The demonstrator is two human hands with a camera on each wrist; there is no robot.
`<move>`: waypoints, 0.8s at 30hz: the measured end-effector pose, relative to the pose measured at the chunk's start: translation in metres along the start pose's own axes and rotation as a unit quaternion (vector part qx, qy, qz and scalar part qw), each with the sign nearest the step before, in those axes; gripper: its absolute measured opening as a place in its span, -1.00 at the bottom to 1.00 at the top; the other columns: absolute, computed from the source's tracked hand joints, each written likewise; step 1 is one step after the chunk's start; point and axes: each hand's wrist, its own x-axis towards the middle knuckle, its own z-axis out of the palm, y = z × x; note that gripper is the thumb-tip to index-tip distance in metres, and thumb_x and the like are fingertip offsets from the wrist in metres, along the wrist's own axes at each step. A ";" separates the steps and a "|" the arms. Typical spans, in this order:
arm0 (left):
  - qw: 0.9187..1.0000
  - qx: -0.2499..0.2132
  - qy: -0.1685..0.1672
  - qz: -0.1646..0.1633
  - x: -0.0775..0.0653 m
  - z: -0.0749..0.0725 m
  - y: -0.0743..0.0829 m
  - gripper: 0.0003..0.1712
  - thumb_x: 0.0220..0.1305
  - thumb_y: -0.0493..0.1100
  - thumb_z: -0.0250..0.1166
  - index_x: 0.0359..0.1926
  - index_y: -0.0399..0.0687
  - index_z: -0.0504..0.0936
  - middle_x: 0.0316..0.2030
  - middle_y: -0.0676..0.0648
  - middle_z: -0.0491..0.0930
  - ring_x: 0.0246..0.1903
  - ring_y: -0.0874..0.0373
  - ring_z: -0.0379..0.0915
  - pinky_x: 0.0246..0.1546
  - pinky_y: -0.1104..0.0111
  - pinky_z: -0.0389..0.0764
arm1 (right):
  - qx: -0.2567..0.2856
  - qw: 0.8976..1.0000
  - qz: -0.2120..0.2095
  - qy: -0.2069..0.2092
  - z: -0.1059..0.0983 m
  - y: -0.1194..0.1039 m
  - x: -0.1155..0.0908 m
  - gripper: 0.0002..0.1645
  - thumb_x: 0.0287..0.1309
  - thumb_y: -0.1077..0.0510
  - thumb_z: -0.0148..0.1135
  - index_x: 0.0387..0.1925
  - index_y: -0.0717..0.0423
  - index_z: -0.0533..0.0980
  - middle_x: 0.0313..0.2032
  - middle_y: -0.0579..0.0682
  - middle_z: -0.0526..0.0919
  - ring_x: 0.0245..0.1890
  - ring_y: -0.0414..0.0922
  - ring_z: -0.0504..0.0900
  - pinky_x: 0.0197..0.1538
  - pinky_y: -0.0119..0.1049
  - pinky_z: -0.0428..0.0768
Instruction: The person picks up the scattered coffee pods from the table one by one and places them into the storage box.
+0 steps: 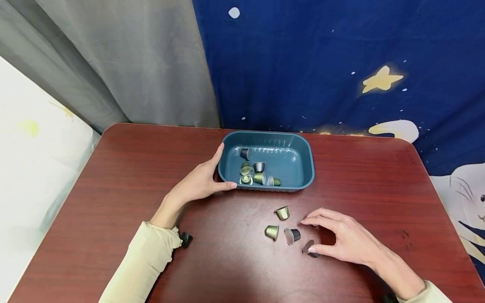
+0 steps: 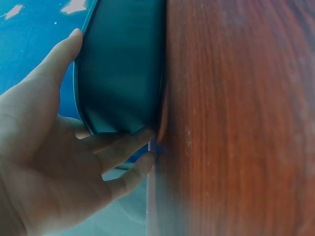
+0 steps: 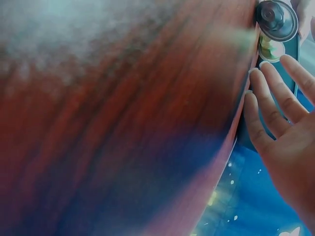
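My left hand (image 1: 198, 181) rests against the left front corner of a teal plastic bin (image 1: 310, 168), its thumb at the front rim and its fingers along the left side. In the left wrist view the bin's wall (image 2: 123, 64) stands beside the extended fingers. My right hand (image 1: 345, 237) hovers low over the table with thumb and fingers spread apart. Its thumb overlaps a dark coffee capsule (image 1: 308, 245); contact is unclear. Close by lie another dark capsule (image 1: 292, 236), a green capsule (image 1: 271, 232) and a second green capsule (image 1: 282, 213).
Inside the bin, several green and dark capsules gather at the left and front, among them a dark capsule (image 1: 246, 153) and a green capsule (image 1: 274, 181). The reddish-brown table (image 1: 129, 181) ends at the back against a grey curtain (image 1: 163, 63) and a blue starry curtain (image 1: 303, 63).
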 end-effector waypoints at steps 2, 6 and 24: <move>1.000 0.000 -0.001 0.001 0.000 0.000 0.000 0.38 0.04 0.51 0.31 0.57 0.28 -0.42 0.49 -0.10 0.11 0.38 0.04 0.20 0.30 0.07 0.33 | 0.000 1.000 0.005 -0.007 0.000 0.000 -0.001 -0.39 -0.02 -0.22 0.52 0.11 -0.26 0.59 0.01 -0.37 0.55 0.01 -0.40 0.52 0.08 -0.61 0.35; 1.000 0.002 -0.002 0.001 0.000 0.000 0.000 0.38 0.05 0.51 0.31 0.57 0.28 -0.42 0.50 -0.11 0.10 0.39 0.03 0.19 0.31 0.07 0.32 | 0.006 1.000 0.006 -0.012 0.001 0.000 -0.002 -0.41 -0.02 -0.20 0.53 0.09 -0.27 0.60 -0.04 -0.37 0.57 -0.05 -0.39 0.55 0.03 -0.62 0.35; 1.000 0.008 -0.003 0.004 0.000 -0.001 -0.001 0.38 0.06 0.49 0.31 0.57 0.26 -0.42 0.49 -0.15 0.12 0.38 0.01 0.21 0.30 0.07 0.32 | 0.024 1.000 0.008 0.001 0.007 -0.002 -0.012 -0.50 0.00 -0.19 0.52 0.02 -0.30 0.63 -0.11 -0.39 0.55 -0.18 -0.43 0.52 -0.13 -0.61 0.38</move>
